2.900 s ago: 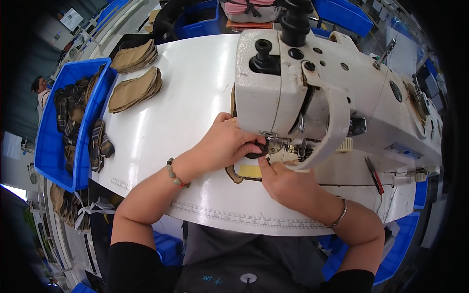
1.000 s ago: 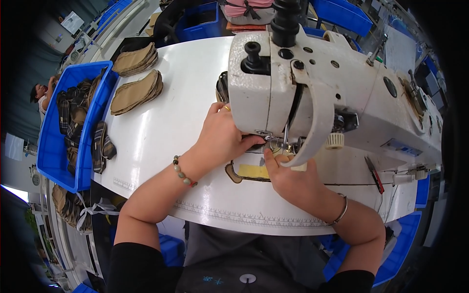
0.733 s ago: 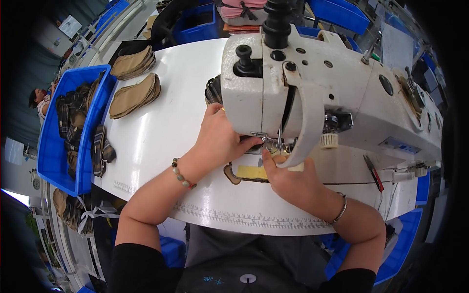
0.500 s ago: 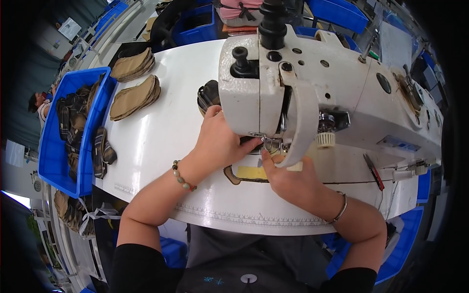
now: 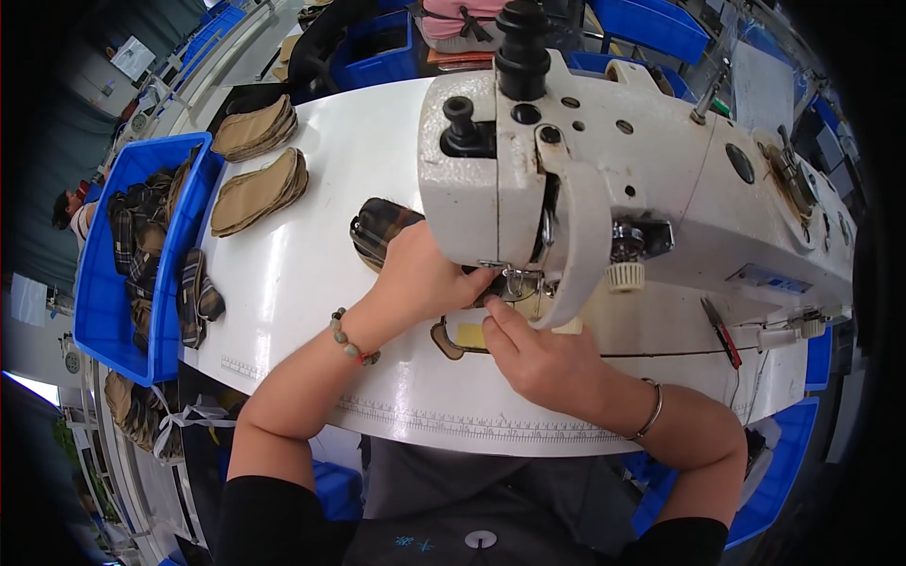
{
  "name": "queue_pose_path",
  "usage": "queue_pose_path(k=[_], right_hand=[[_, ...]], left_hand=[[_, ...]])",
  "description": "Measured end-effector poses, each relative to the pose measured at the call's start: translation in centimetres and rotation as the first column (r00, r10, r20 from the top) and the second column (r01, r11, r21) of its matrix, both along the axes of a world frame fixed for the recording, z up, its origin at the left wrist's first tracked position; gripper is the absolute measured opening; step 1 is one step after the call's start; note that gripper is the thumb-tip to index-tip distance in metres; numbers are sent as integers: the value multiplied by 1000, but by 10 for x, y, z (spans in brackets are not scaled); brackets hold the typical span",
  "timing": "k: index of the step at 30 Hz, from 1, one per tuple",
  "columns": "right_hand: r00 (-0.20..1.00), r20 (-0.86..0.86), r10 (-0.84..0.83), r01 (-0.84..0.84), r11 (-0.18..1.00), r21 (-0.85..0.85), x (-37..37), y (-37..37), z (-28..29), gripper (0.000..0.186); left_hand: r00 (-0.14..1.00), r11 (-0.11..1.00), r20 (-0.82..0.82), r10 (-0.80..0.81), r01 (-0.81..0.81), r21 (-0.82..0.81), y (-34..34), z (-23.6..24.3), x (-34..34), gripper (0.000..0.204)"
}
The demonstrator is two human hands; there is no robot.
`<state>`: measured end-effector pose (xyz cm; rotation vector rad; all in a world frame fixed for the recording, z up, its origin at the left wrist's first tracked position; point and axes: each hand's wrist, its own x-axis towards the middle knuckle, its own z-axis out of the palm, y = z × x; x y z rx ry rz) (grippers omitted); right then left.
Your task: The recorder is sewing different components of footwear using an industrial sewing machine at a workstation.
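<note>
Near the middle of the frame, two hands meet at a plaid piece

The dark plaid piece [image 5: 379, 226] is on the white tabletop [image 5: 354, 141], just left of the head of the big white sewing machine [image 5: 462, 203]. Its round end pokes out up and to the left of the left hand [image 5: 415, 278]. Its long way looks to slant from there down and right, toward the little metal foot [image 5: 519, 282]. That hand hides the middle, but dark cloth [image 5: 488, 289] shows again by the thumb, and it looks like the same piece.

The left grip pinches the cloth, thumb on top; the fingers behind are mostly hidden. This hand is nearer the round end.

From the lower right comes the right hand [image 5: 547, 368], its pointing finger at the cloth's low edge, just beside the foot. Whether this grip pinches or only presses, I can't tell.

Just below the cloth lies a yellow strip [image 5: 469, 336]. At the upper left sit two stacks of tan pieces [image 5: 260, 191].
</note>
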<state>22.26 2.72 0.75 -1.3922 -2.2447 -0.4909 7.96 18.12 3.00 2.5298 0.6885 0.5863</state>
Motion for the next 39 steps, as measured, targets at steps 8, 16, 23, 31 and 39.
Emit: queue_pose_path(k=[8,16,23,31,39], right_hand=[[1000,27,-2,3,999,-35,0,-1,-1,13],[998,-66,8,-15,994,-108,-5,0,-4,23],[991,-134,25,-60,962,-265,-7,-3,1,16],[987,-156,24,-77,936,-343,-4,-4,8,16],[979,-200,39,-94,957,-274,-3,-4,1,10]], left_hand=[[999,999,4,-38,38,13,3,-2,1,28],[999,998,15,-42,43,-46,2,-1,0,28],[998,995,60,23,-29,96,-9,-3,1,27],[993,1000,-122,-7,9,10,-11,18,0,26],[999,998,-15,42,-41,38,-13,9,5,24]])
